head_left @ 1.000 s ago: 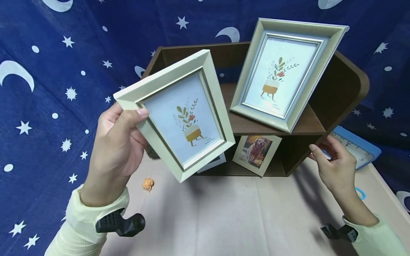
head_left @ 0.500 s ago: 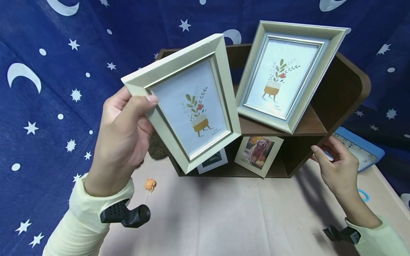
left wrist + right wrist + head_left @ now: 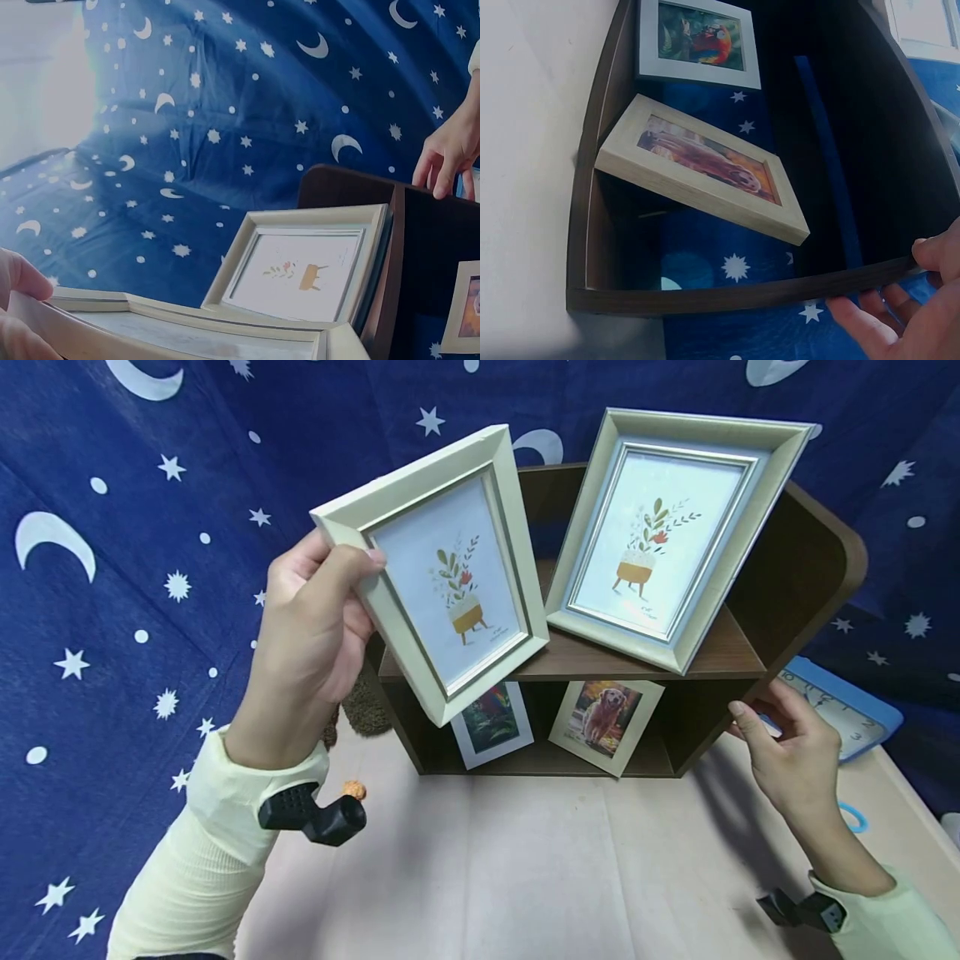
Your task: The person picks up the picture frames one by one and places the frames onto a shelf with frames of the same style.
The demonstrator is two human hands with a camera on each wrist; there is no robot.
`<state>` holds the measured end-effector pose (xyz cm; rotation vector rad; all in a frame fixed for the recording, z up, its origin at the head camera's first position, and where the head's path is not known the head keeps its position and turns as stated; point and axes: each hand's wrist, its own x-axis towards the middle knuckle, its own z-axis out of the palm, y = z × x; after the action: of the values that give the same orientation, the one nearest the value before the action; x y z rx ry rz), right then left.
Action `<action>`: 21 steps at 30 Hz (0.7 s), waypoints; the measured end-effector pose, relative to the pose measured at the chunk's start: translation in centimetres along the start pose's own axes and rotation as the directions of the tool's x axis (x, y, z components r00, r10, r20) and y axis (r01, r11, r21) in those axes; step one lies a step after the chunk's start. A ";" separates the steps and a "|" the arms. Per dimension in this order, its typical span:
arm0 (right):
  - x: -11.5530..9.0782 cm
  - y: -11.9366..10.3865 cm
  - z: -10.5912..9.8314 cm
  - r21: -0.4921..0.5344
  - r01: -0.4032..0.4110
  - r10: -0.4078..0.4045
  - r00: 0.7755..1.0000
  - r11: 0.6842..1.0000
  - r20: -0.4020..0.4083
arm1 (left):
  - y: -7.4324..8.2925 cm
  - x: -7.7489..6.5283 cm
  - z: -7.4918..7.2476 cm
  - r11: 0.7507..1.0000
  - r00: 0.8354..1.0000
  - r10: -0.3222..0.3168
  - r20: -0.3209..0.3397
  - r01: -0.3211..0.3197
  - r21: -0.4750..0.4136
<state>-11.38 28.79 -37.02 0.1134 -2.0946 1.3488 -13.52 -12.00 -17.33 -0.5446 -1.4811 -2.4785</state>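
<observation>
My left hand grips a cream picture frame with a potted-plant print by its left side, thumb on the front. It is held tilted before the left part of a dark brown shelf unit. A similar silver-edged picture frame leans on the upper shelf at right. The lower compartment holds a white-framed parrot picture and a cream-framed dog picture, both slanted. My right hand grips the unit's right side panel, thumb on one face and fingers on the other, as the right wrist view shows.
A blue clock stands right of the unit, with a light blue ring nearer me. Left of the unit are a brown fuzzy item and a small orange thing. A blue star-patterned cloth hangs behind.
My left hand has carried the cream picture frame up and rightward to the shelf unit, uncovering more of the parrot picture. The right hand keeps its grip on the side panel.
</observation>
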 end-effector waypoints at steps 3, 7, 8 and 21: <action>0.0 0.0 0.0 0.014 -0.004 0.004 1.000 1.000 0.003 | -0.3 0.5 0.0 0.999 1.000 -0.010 -0.005 0.010 0.046; 0.0 0.1 0.0 0.023 -0.008 0.008 1.000 1.000 0.004 | -0.6 1.3 -0.1 0.995 1.000 -0.014 -0.005 0.014 0.096; 0.0 0.1 0.0 0.024 -0.007 0.007 1.000 1.000 0.005 | -0.7 1.5 -0.1 0.994 1.000 -0.013 -0.003 0.013 0.105; -0.1 0.1 0.0 0.003 -0.036 0.036 0.999 0.999 -0.001 | -0.8 3.0 -0.1 0.985 0.999 -0.026 0.043 0.019 0.172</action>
<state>-11.36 28.83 -37.16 0.0772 -2.1029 1.3730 -16.61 -11.63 -16.78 -0.5572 -1.7062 -2.3396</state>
